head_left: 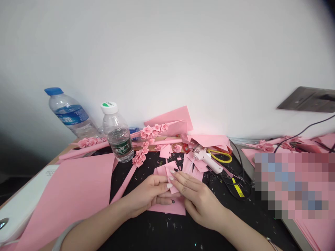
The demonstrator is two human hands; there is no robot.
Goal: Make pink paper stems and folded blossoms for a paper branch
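Note:
Over the black mat, a small folded piece of pink paper is held between my two hands. My left hand pinches its left side, thumb on top and fingers curled beneath. My right hand is closed around the right side, its fingertips pressing on the paper's face. Below the hands lie more pink paper pieces, partly covered. Pink paper scraps also lie just beyond my fingers. To the upper right of my right hand rests a white glue gun.
Two plastic bottles, one blue-capped and one white-capped, stand at the back left. Pink paper flower stems lie behind the hands. A large pink sheet covers the left. Yellow-handled scissors and black cable sit right.

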